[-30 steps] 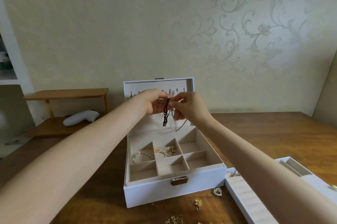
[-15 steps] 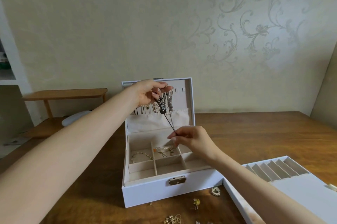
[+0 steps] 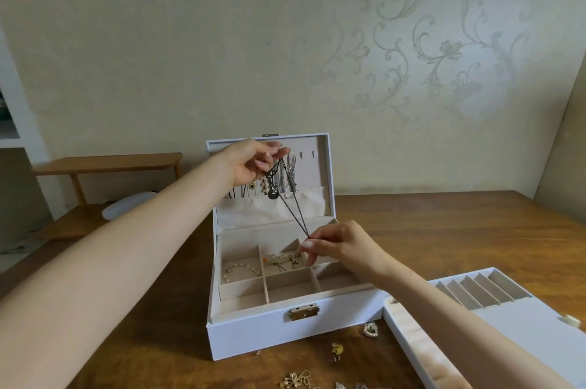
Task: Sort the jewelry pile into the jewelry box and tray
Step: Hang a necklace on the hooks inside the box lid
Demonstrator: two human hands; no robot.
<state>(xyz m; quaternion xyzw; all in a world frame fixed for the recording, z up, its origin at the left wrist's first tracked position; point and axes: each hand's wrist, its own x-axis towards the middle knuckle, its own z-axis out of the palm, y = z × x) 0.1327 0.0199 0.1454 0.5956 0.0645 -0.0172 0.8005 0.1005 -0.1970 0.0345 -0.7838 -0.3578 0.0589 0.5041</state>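
A white jewelry box [image 3: 253,333] stands open on the wooden table, its lid upright with several necklaces hanging from hooks. My left hand [image 3: 252,160] pinches the top of a dark chain necklace [image 3: 290,208] at the lid's hooks; a dark pendant hangs below it. My right hand [image 3: 339,246] pinches the chain's lower end above the box's compartments, pulling it taut. A bead bracelet [image 3: 241,269] and gold pieces [image 3: 282,260] lie in two compartments. The white tray [image 3: 513,322] lies at the right. Loose jewelry [image 3: 336,350] sits in front of the box.
A heart-shaped piece [image 3: 369,330] lies between box and tray. A low wooden shelf [image 3: 104,163] with a white object [image 3: 126,204] stands at the back left. The wall is close behind the box.
My right hand came down from the lid to above the compartments, drawing the chain taut. My left hand rose to the hooks and stays there.
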